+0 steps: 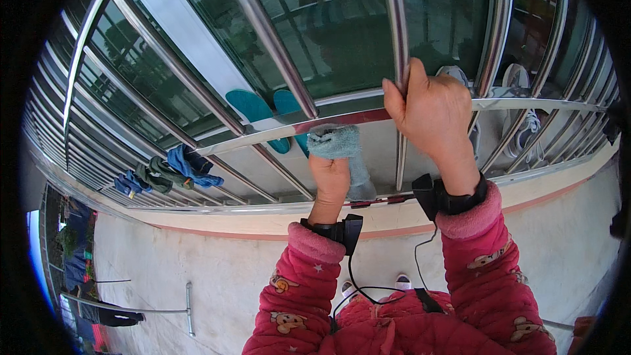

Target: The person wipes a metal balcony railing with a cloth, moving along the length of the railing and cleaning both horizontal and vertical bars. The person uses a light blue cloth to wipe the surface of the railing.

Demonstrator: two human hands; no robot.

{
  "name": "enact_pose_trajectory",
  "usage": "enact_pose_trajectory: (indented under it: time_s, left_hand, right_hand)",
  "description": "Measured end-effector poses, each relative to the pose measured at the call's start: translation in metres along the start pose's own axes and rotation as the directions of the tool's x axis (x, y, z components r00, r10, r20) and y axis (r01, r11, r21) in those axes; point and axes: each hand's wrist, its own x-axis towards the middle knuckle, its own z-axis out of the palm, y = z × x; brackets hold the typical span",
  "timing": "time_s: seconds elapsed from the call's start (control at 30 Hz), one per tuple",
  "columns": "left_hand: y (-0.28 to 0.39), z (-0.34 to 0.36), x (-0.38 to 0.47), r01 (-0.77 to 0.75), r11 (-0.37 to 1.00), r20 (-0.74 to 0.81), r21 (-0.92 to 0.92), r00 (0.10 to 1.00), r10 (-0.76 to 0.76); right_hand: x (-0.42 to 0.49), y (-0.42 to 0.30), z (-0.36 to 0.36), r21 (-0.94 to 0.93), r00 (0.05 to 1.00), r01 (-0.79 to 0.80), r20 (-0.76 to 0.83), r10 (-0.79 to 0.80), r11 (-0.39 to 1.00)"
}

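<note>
My left hand (330,180) is at the lower end of a grey-green fuzzy sock (336,142), its fingers inside or behind the cloth and hidden. The sock lies against the horizontal steel rail, with its lower part hanging beside my wrist. My right hand (430,108) is closed around an upright steel bar (394,19) just above that rail, thumb pointing up at its left. Left along the rail (231,142) hang a blue cloth item (190,165) and a dark green one (162,174), with more small blue cloth (130,183) beyond.
Teal insoles (249,104) and grey sneakers (517,133) stand behind the bars on the window ledge. Glass panes (325,34) rise behind. At the lower left are a metal clothes stand (189,308) and dark clothing (111,313) on the concrete floor (222,266).
</note>
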Motion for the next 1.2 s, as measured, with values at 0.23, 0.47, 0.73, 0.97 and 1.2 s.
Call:
enact_pose_trajectory:
  time_s: [0.23, 0.47, 0.73, 0.97, 1.2]
  left_hand:
    - [-0.024, -0.005, -0.02, 0.073, 0.997, 0.105, -0.029, 0.992, -0.069]
    - [-0.066, -0.013, -0.052, 0.011, 0.999, 0.209, 0.034, 0.978, -0.018]
    - [-0.096, -0.027, -0.078, 0.242, 0.965, 0.402, -0.101, 0.897, -0.183]
    - [-0.117, -0.024, -0.095, 0.454, 0.865, 0.449, -0.214, 0.832, -0.326]
    - [-0.129, -0.027, -0.106, 0.229, 0.973, 0.411, 0.039, 0.883, -0.224]
  right_hand:
    - [0.001, -0.001, 0.001, -0.078, 0.999, 0.02, -0.031, -0.022, 0.997]
    - [0.002, -0.004, -0.001, -0.094, 1.0, 0.001, -0.018, -0.003, 0.996]
    - [0.002, -0.006, -0.002, -0.108, 0.999, -0.013, -0.037, 0.009, 0.994]
    - [0.001, -0.006, -0.004, -0.082, 0.999, -0.033, 0.011, 0.034, 0.996]
    - [0.0, -0.007, -0.004, -0.082, 0.999, -0.037, 0.03, 0.039, 0.996]
